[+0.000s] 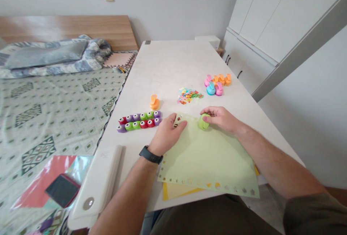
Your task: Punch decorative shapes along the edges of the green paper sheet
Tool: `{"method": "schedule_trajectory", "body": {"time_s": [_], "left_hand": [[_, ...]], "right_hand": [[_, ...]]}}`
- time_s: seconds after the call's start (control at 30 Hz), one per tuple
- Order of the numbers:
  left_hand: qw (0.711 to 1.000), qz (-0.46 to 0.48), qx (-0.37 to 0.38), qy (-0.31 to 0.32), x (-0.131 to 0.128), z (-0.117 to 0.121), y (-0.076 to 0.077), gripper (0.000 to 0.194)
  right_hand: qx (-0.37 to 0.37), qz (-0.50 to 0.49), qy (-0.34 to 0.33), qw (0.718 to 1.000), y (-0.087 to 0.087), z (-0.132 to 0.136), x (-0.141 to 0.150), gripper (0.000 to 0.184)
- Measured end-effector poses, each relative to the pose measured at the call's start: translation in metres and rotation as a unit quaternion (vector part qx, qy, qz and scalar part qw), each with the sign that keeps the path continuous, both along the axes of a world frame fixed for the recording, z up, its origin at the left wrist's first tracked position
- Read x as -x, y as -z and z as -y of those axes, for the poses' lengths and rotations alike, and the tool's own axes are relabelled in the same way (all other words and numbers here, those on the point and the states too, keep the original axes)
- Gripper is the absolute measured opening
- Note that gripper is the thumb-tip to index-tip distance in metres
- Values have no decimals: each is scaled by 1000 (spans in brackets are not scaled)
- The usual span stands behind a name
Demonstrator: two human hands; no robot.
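Dark cloth [217,217] lies this side of the sheet [207,155], whose long axis runs crosswise. At its far edge the right hand [219,117] grips the punch [203,122]; at its far-left corner rests the left hand [167,133], pinching or not I cannot tell.

No legible text, labels, brands, numbers or signs anywhere.

A pale wall [168,7] is seen far back. A bed [67,98] is placed at left. White cabinets [257,14] are set at right
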State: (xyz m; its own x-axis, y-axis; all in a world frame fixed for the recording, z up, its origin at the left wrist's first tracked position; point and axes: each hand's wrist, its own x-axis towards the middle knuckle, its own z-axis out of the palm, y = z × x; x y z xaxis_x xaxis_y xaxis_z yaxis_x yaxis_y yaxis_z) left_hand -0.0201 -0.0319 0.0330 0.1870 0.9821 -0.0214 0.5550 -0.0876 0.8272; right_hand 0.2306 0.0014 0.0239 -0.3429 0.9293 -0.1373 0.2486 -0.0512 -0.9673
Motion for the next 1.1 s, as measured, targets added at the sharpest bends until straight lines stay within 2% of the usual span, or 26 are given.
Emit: {"method": "schedule_trajectory", "body": {"time_s": [0.33,0.57,0.9,1.1], "left_hand": [[1000,8,1,-2,0,0,2,29],[1000,-7,-8,7,-2,-1,4,29],[1000,11,8,6,-1,-1,3,29],[1000,17,8,1,0,-2,2,28]], "right_hand": [[4,0,5,1000,1,-2,0,44],[28,-20,36,999,8,-9,0,40],[-9,-20,-21,1000,-1,0,-3,46],[-10,-67,52,996,-2,-4,-3,44]]}}
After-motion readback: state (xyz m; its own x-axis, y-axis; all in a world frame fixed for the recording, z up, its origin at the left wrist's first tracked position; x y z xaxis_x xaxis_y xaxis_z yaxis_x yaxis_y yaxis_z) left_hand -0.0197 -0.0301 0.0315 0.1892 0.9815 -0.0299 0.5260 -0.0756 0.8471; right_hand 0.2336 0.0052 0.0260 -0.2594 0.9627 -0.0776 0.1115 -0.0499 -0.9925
